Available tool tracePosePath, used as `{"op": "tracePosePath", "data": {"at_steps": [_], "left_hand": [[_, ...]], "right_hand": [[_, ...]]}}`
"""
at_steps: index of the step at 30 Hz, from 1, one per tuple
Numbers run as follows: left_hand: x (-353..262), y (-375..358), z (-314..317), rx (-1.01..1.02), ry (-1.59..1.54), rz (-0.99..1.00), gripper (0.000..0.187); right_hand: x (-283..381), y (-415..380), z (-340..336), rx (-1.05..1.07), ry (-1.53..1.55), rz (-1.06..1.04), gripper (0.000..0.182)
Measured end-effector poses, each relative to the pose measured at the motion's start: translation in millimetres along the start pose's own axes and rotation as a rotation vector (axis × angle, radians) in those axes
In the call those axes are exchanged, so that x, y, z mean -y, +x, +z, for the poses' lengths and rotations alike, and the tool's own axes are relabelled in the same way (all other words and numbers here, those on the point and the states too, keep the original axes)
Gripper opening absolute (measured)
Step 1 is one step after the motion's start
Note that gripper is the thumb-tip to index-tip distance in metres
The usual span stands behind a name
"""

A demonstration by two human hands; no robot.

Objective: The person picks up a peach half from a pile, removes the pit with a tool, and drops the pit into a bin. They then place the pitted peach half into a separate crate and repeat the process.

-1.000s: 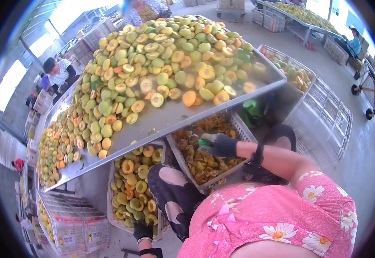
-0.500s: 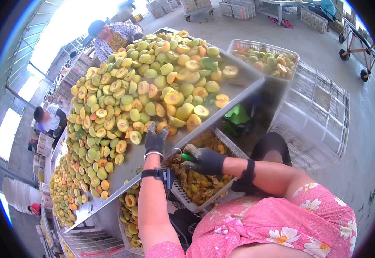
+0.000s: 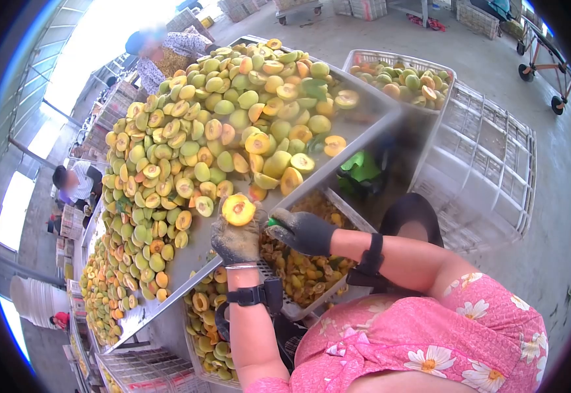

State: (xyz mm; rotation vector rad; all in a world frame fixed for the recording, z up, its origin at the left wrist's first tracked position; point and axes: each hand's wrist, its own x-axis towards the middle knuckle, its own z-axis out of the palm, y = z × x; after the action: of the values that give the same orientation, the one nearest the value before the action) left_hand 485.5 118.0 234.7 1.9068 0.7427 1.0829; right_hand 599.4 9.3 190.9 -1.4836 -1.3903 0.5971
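Note:
My left hand [image 3: 238, 237], in a dark glove with a dirty palm, is closed around a halved yellow fruit [image 3: 238, 209], its cut face turned up. Close on its right, my gloved right hand [image 3: 304, 232] grips a small tool with a green handle [image 3: 274, 223]; the tool's working end is hidden near the left hand. Beyond both hands a heap of halved green and yellow fruit [image 3: 200, 147] covers much of a metal table [image 3: 197, 247]. Below the hands sits a crate of small fruit pieces [image 3: 305, 275].
Another crate of fruit halves [image 3: 210, 327] stands under the table edge. At the right are a fruit crate [image 3: 400, 82] and stacked white crates [image 3: 475, 164]. Two people [image 3: 161, 59] [image 3: 79, 183] are beyond the heap. A wheeled cart [image 3: 544, 65] stands at the far right.
My left hand has drawn back from the heap and now holds a fruit half. My right hand, still on the green-handled tool, has shifted slightly up and left.

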Motion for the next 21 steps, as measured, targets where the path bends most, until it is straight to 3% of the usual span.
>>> {"op": "tracePosePath", "data": {"at_steps": [1,4,7,11,14,21], "left_hand": [[-6.4,-4.8,1.8,-0.017,0.272,0.129,0.039],[9.9,-7.1,5.2,-0.099,-1.095,-0.487,0.033],[5.8,-17.6,4.2,-0.131,-0.977,-0.535,0.031],[16.1,-24.7,-0.5,-0.066,-1.141,-0.536,0.036],[-6.9,-27.3,1.8,-0.163,-0.984,-0.583,0.039],[-8.1,-30.9,4.3,-0.173,-0.945,-0.591,0.039]], "right_hand": [[5.7,-0.6,-0.2,-0.007,-0.004,-0.001,0.043],[14.1,0.7,-0.6,0.01,-0.003,0.024,0.051],[12.2,1.7,2.6,0.024,-0.034,0.024,0.052],[11.8,3.5,4.6,0.061,-0.126,-0.005,0.048],[16.5,2.5,4.5,0.093,-0.153,0.012,0.046],[26.7,0.4,3.2,0.098,-0.196,0.012,0.042]]}}
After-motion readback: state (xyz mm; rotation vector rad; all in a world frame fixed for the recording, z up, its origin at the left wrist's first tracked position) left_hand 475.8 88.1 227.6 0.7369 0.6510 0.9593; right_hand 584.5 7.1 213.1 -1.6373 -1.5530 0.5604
